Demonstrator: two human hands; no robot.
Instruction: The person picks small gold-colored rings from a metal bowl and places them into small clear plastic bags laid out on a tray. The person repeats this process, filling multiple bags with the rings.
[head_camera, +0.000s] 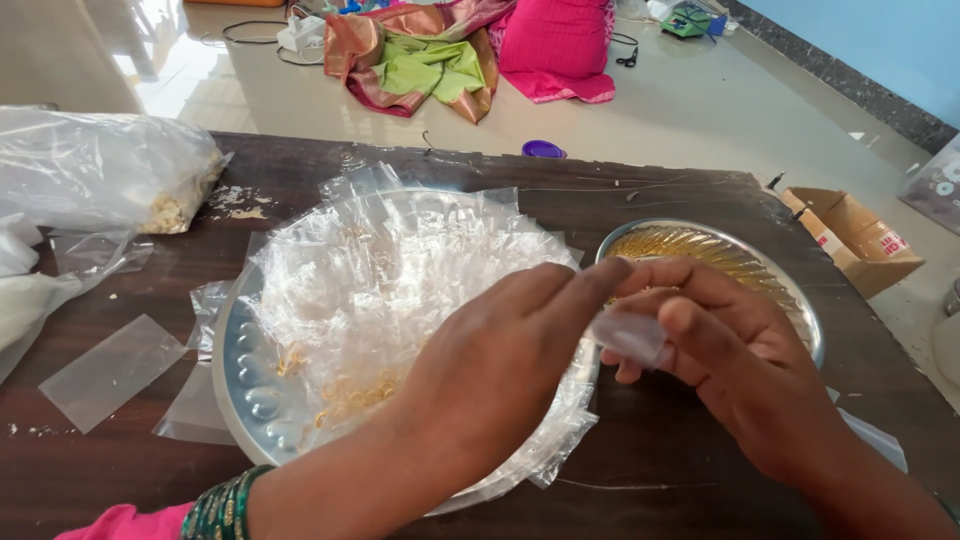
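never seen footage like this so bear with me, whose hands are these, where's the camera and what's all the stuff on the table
There is one picture, taken by a camera worn on a person's head, looking down at their own two bare hands. The left hand and right hand meet over a dark wooden table, pinching a small clear plastic pouch between them. Below lies a big steel plate heaped with clear pouches and some small gold pieces. To the right is a smaller steel plate of gold items; at far left, a plastic bag.
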